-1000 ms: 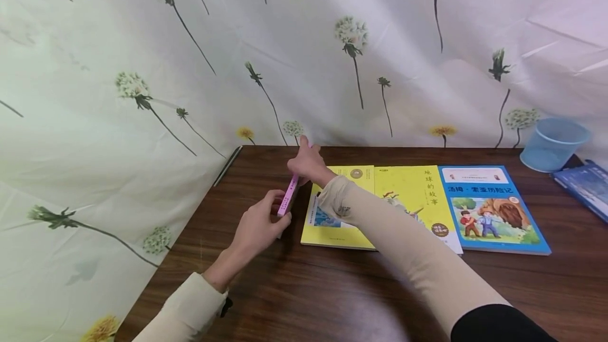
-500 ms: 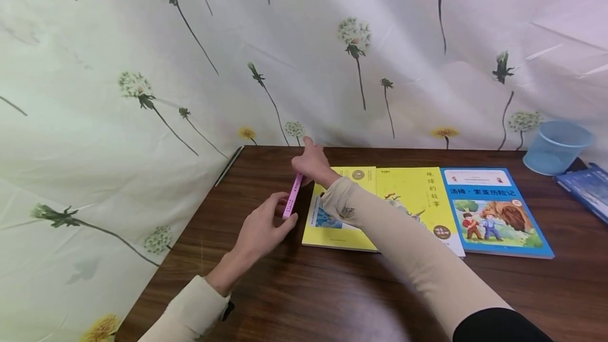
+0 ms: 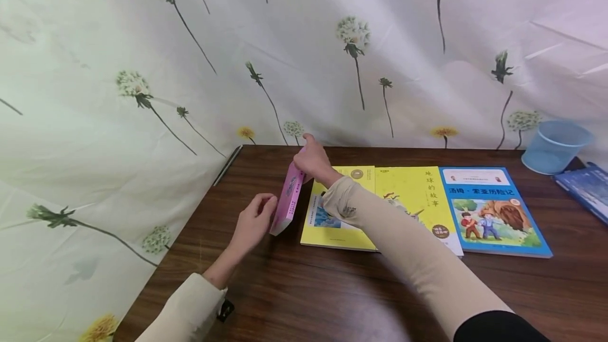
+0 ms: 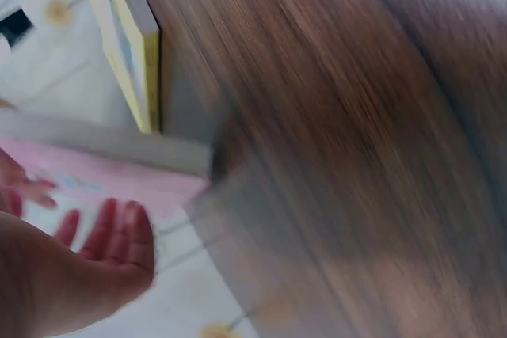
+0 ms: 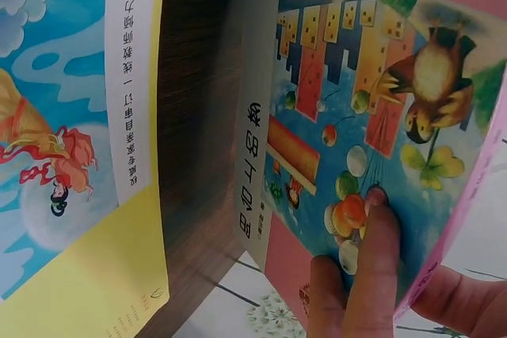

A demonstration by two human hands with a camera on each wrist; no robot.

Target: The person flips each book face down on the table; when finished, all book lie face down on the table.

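A pink paperback book (image 3: 288,197) stands tilted over the left part of the table, spine upward. My right hand (image 3: 314,162) grips it near its far end. In the right wrist view two fingers (image 5: 372,267) lie on the illustrated cover, with the thumb on the opposite side. Close to the book's near end is my left hand (image 3: 253,223), fingers loosely bent, holding nothing. Whether its fingertips (image 4: 135,223) touch the pink cover, I cannot tell. Just right of the book lies a yellow book (image 3: 339,236), partly hidden by my right arm.
A second yellow book (image 3: 408,178) and a blue book (image 3: 489,212) continue the row to the right. Farther right are a light blue bin (image 3: 551,146) and a dark blue book (image 3: 586,186). A dandelion-patterned sheet (image 3: 304,57) hangs behind the brown table (image 3: 342,294).
The pink book has tilted, so its left-hand cover now shows beside the spine. My left hand has come off its near end and shifted slightly left; my right hand keeps its grip.
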